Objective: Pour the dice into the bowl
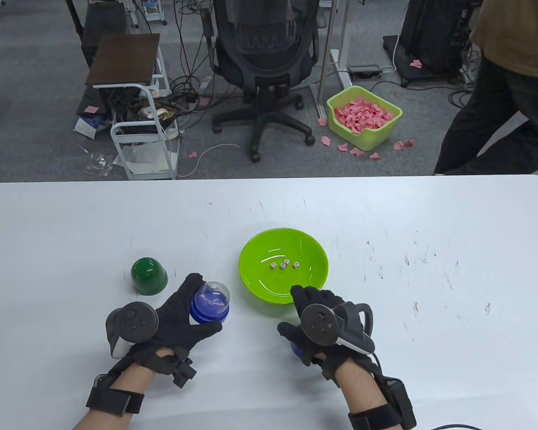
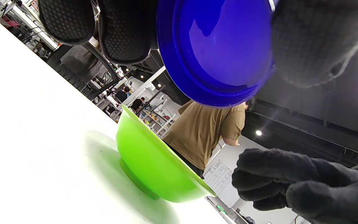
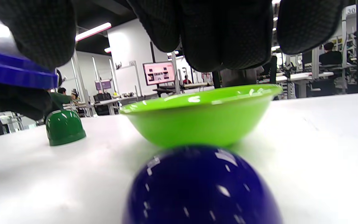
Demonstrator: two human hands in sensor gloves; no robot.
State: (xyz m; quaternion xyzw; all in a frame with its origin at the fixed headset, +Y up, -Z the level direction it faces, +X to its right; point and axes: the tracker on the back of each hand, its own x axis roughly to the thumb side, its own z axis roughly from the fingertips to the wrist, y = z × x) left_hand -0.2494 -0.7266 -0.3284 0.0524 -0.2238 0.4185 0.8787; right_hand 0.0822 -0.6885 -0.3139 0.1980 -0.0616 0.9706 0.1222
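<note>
Fingers of the left hand [image 1: 179, 313] curl round a blue clear-domed dice cup [image 1: 210, 302]. The right hand [image 1: 325, 324] hovers over a blue dome [image 3: 202, 186], grip unclear. Dice [image 1: 284, 265] lie in the green bowl [image 1: 258, 286]; no readable labels

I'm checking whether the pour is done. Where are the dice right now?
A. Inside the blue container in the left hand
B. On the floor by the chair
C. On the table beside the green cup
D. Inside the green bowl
D: the table view shows the small white dice lying on the bottom of the green bowl.
</note>
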